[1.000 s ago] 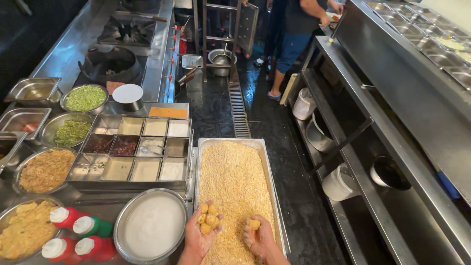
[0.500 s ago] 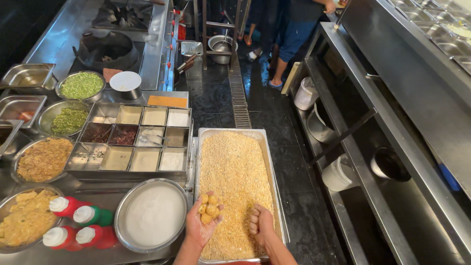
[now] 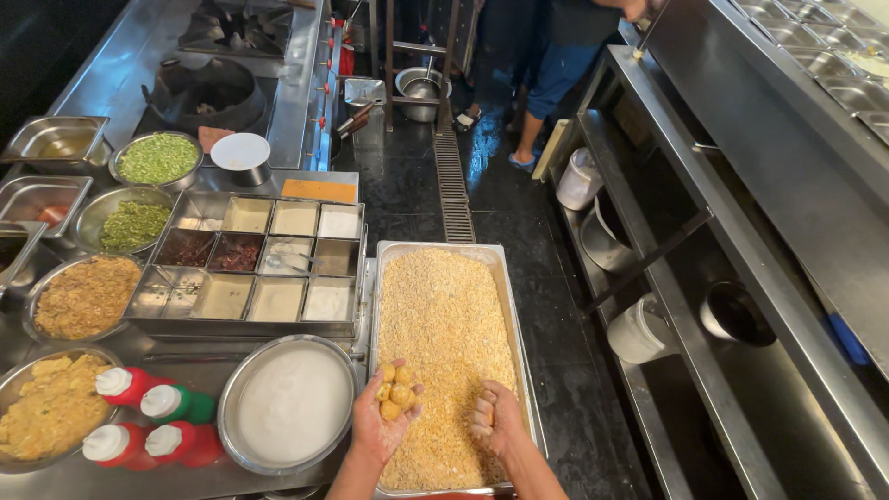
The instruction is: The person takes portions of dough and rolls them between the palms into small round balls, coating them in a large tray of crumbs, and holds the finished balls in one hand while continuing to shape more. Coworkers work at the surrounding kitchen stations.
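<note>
The near end of the long steel tray of golden crumbs (image 3: 505,278) is cut off by the bottom edge and partly covered by the cupped left hand (image 3: 380,421) and the curled right hand (image 3: 495,421). What the right hand's fingers enclose cannot be made out. The person in blue trousers (image 3: 556,74) is cropped by the top edge, and the round steel bowl of yellow batter pieces (image 3: 51,407) is cut by the left edge.

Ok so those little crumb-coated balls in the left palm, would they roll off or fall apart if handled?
The balls look round, so they'd probably roll if the cupped left hand flattened. They seem small and light, several resting in one palm. Their coating matches the loose crumbs in the tray, so it may shed or dent under firm squeezing.
</note>
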The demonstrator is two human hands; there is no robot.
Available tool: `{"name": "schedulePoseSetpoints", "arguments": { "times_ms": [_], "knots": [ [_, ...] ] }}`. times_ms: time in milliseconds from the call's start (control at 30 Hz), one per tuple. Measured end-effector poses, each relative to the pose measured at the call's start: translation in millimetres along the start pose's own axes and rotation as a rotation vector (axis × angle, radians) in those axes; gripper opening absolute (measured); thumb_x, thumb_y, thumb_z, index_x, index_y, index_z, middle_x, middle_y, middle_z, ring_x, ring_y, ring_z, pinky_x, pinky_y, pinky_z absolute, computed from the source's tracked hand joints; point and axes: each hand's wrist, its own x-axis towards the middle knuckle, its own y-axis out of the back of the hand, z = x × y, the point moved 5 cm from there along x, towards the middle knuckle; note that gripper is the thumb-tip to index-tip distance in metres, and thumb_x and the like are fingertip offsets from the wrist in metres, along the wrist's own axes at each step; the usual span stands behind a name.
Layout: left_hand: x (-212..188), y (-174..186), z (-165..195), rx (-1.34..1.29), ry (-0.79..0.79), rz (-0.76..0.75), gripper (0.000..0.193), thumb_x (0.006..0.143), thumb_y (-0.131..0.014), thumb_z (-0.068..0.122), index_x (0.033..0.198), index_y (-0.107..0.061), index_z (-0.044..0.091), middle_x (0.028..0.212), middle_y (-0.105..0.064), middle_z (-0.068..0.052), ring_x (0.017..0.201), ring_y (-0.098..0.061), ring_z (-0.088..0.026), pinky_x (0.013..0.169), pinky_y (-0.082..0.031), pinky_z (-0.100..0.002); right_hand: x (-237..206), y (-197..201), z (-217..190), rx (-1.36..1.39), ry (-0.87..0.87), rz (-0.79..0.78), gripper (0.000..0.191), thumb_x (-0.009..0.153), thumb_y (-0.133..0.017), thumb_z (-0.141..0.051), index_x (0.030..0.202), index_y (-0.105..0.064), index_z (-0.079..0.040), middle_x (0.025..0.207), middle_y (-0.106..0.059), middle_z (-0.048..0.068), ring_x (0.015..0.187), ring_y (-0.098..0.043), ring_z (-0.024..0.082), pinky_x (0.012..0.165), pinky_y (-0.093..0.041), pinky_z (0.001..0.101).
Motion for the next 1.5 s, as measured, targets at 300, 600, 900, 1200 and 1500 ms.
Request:
{"name": "schedulePoseSetpoints", "arguments": {
  "times_ms": [300,600,900,1200,1500],
  "knots": [
    [1.4,4.6,-0.4,-0.008,0.010,0.008,0.046,0.097,-0.051,0.040,0.131,-0.061,0.012,0.107,-0.068,-0.010,0.094,-0.067,-0.028,0.070,-0.055,-0.041,2.3,4.3,6.0,-0.083,-0.016,0.061,0.026,0.102,-0.052,-0.029,0.088,-0.057,-0.007,0.074,-0.062,0.009,0.054,-0.055,0.019,0.044,-0.042,0.0282],
    [-0.6,5.4,-0.3,-0.012,0.013,0.020,0.046,0.097,-0.051,0.040,0.132,-0.061,0.011,0.108,-0.068,-0.009,0.095,-0.067,-0.028,0.071,-0.054,-0.041,0.0,6.7,4.0,0.067,-0.054,0.125,0.025,0.098,-0.052,-0.025,0.078,-0.052,-0.010,0.065,-0.058,0.007,0.046,-0.046,0.017,0.038,-0.034,0.0249],
    [-3.3,6.2,0.9,0.000,0.012,0.036,0.047,0.096,-0.051,0.039,0.132,-0.060,0.010,0.108,-0.068,-0.010,0.095,-0.067,-0.029,0.071,-0.054,-0.041,1.7,3.9,-3.8,-0.118,0.118,0.089,0.036,0.101,-0.050,-0.030,0.069,-0.039,-0.017,0.056,-0.042,0.002,0.042,-0.037,0.015,0.038,-0.031,0.0285],
    [-5.5,7.8,0.7,0.003,0.002,0.023,0.048,0.096,-0.052,0.039,0.133,-0.060,0.010,0.108,-0.068,-0.010,0.095,-0.066,-0.029,0.072,-0.054,-0.041,-4.3,2.4,1.0,0.083,0.059,0.142,0.017,0.097,-0.046,-0.017,0.091,-0.053,-0.004,0.079,-0.066,0.016,0.059,-0.063,0.025,0.050,-0.054,0.0284],
    [-6.1,10.1,0.1,0.022,0.002,0.041,0.047,0.097,-0.051,0.039,0.132,-0.060,0.010,0.107,-0.067,-0.009,0.096,-0.066,-0.029,0.073,-0.054,-0.042,5.6,10.1,-5.2,-0.152,0.155,0.113,0.037,0.097,-0.051,-0.034,0.066,-0.034,-0.022,0.049,-0.031,-0.004,0.038,-0.030,0.013,0.033,-0.022,0.0305]
  ]
}}
